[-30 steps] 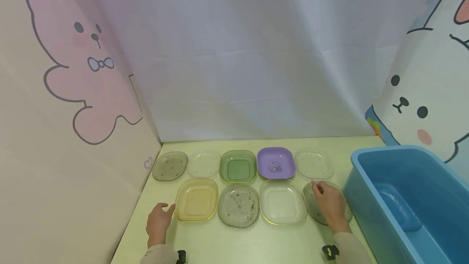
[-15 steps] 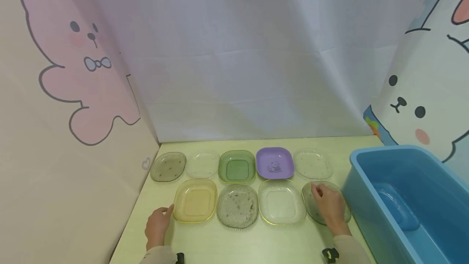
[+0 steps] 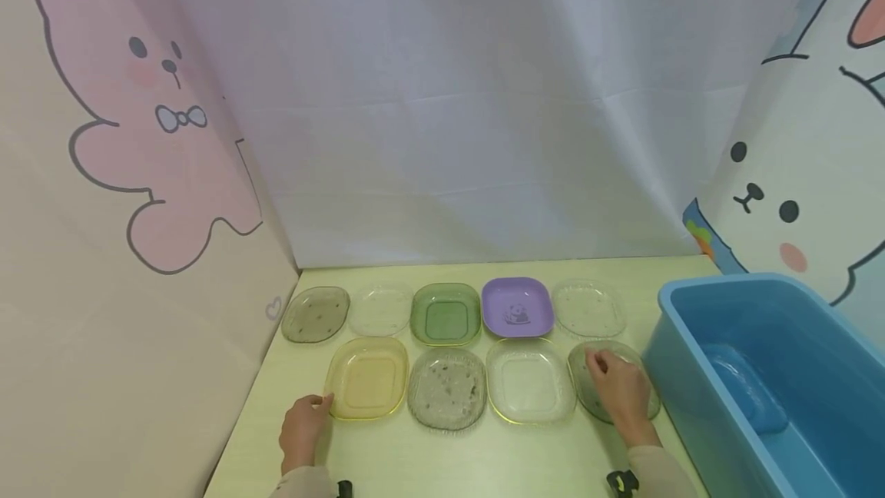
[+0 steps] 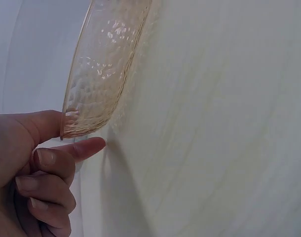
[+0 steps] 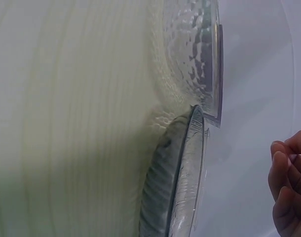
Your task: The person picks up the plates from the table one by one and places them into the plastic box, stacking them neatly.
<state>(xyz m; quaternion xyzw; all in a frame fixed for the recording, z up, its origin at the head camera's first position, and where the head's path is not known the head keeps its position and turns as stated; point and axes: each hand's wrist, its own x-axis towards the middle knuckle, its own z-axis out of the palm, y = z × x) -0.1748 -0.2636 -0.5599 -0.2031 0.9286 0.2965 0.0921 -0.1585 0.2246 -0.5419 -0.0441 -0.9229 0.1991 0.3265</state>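
Observation:
My left hand (image 3: 302,430) is at the lower left edge of a yellow clear plate (image 3: 367,379). In the left wrist view the thumb lies over the rim of that plate (image 4: 103,64), the index finger reaches below it, and the other fingers curl inward. Above a dark grey-green clear plate (image 3: 586,389), partly hiding it, my right hand (image 3: 620,389) hovers with loosely curled fingers. The right wrist view has this hand (image 5: 292,180) holding nothing, apart from the plates. Between the two lie a grey spotted plate (image 3: 448,389) and a clear yellow-rimmed plate (image 3: 531,380).
Behind stands a row: smoky plate (image 3: 316,314), clear plate (image 3: 379,310), green plate (image 3: 445,313), purple plate (image 3: 517,307) and another clear plate (image 3: 589,308). A deep blue tub (image 3: 698,375) occupies the right side. Printed cloth walls surround the pale table (image 3: 442,463).
My left hand has shifted slightly right, its thumb now over the yellow plate's edge. My right hand has stayed nearly still. The whole view has drifted slightly left.

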